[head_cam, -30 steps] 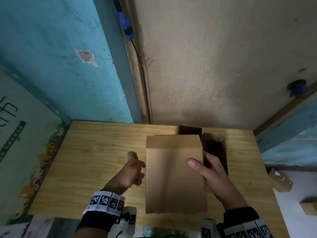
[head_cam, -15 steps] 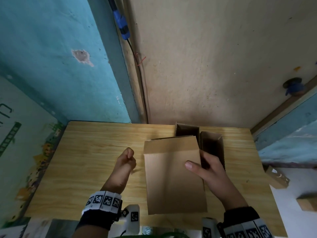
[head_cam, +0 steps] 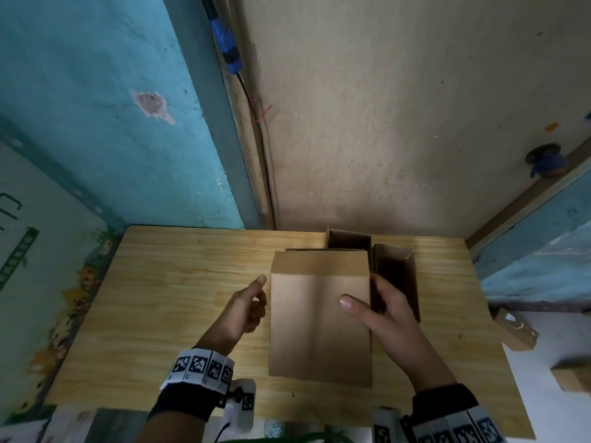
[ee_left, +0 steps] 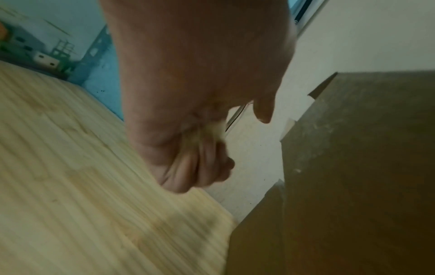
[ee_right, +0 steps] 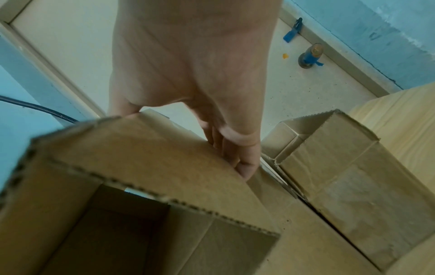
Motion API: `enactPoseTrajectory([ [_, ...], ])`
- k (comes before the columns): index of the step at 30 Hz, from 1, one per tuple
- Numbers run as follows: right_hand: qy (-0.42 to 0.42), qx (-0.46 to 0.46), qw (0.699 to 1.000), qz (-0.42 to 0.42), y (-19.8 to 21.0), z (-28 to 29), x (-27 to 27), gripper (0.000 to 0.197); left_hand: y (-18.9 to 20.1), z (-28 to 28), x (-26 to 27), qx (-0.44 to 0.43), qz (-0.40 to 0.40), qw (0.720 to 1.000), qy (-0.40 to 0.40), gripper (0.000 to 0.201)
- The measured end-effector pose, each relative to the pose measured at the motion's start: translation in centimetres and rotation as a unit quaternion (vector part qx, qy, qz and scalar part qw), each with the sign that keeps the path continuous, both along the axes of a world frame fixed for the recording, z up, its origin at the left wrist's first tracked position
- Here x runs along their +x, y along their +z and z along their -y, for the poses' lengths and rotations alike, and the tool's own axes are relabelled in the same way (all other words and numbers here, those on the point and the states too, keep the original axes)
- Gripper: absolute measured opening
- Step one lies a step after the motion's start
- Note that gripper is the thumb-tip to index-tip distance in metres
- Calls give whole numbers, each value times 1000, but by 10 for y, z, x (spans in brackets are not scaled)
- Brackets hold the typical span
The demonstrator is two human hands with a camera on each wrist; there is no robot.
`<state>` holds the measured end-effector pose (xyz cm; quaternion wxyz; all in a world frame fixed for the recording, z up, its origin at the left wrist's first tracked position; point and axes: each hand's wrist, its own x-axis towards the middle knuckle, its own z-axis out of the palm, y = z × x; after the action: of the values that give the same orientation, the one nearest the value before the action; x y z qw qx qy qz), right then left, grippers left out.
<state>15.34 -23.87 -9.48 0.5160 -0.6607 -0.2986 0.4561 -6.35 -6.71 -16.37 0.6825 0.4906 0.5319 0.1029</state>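
Your right hand (head_cam: 388, 311) grips the cardboard box (head_cam: 319, 321) by its right side, thumb on top, fingers round the wall. Your left hand (head_cam: 248, 310) is curled into an empty fist just beside the box's left edge. You have the box over the wooden table (head_cam: 176, 298), with a second open box (head_cam: 396, 270) just behind it to the right.

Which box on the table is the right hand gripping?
The nearest box: the right hand pinches its right edge, thumb on top. The back box and right box stand ungripped.
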Motion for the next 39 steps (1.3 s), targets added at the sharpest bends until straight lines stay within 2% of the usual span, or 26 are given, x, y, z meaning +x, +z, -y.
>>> enactPoseTrajectory([
  [2, -18, -9, 1000, -15, 2, -2, -3, 62, 0, -4, 3, -9, 4, 1000, 0, 29],
  [4, -41, -19, 998, -32, 6, -5, -4, 60, 2, -2, 3, 67, 7, 998, -14, 10],
  [6, -63, -27, 996, -55, 7, -8, -4, 58, -4, -2, -2, 160, -13, 986, -42, 23],
  [8, -85, -40, 991, -94, 7, -12, -3, 57, -9, -4, -5, 213, -33, 976, -38, 24],
  [11, -101, -56, 980, -163, 7, -17, -1, 60, -10, -7, -3, 231, -80, 970, -9, 24],
  [15, -130, -74, 964, -222, 8, -21, 0, 69, -17, -4, -1, 254, -115, 959, -44, 14],
  [19, -131, -83, 961, -227, 10, -22, -2, 65, -19, 1, 3, 285, -163, 940, -96, 16],
  [23, -100, -53, 983, -141, 11, -17, -3, 59, -25, 1, 0, 246, -185, 947, -94, 18],
  [25, -70, -30, 992, -97, 13, -13, -3, 67, -17, 1, -2, 236, -141, 957, -89, 28],
  [27, -32, -17, 997, -64, 15, -10, -4, 86, 5, 2, -1, 217, -30, 974, -49, 38],
  [29, 6, -15, 999, -38, 14, -9, -5, 98, 37, 4, -1, 123, 65, 990, 1, 43],
  [31, 22, -11, 1000, -17, 14, -8, -7, 100, 57, 3, -4, 67, 134, 988, -27, 56],
  [35, 20, 14, 1000, 12, 20, -9, -10, 96, 74, 3, -7, 111, 194, 971, -82, 79],
  [37, 46, 14, 998, 44, 24, -9, -13, 98, 76, 2, -5, 142, 202, 965, -85, 68],
  [39, 68, 12, 995, 71, 28, -8, -15, 88, 74, 1, -6, 147, 219, 961, -83, 48],
])
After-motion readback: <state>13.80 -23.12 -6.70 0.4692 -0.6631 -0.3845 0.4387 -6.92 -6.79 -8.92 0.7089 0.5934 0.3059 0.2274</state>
